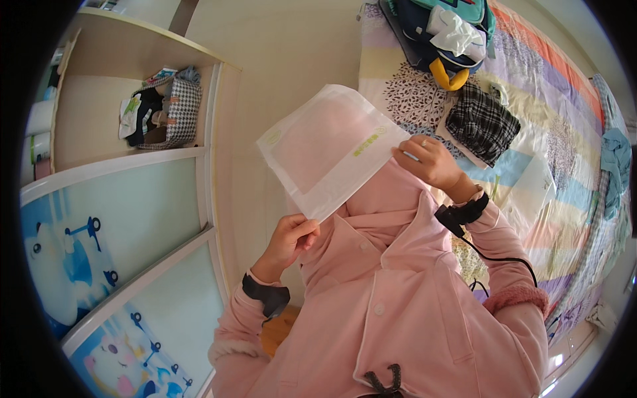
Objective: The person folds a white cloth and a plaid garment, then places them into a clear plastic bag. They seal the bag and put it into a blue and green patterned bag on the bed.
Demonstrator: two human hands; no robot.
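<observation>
A frosted, translucent plastic bag [323,144] with green print is spread between my two hands, above my pink-clad lap. My left hand [292,240] pinches its near corner between thumb and fingers. At the right corner, my right hand [427,160], with a ring on one finger, grips the bag's edge. Pink shows through the bag's middle; whether it is something inside or the clothing behind cannot be told. Black bands circle both wrists, and a cable runs from the right one. Right of my right hand, a folded black-and-white plaid garment [482,123] lies on the bed.
The bed [562,149] with a colourful patterned sheet stands at right. On it are a dark backpack [418,40] with a white tissue pack on top, and another translucent bag [530,184]. At left, a cabinet [129,184] with cartoon-printed panels holds a houndstooth basket [183,112] of items.
</observation>
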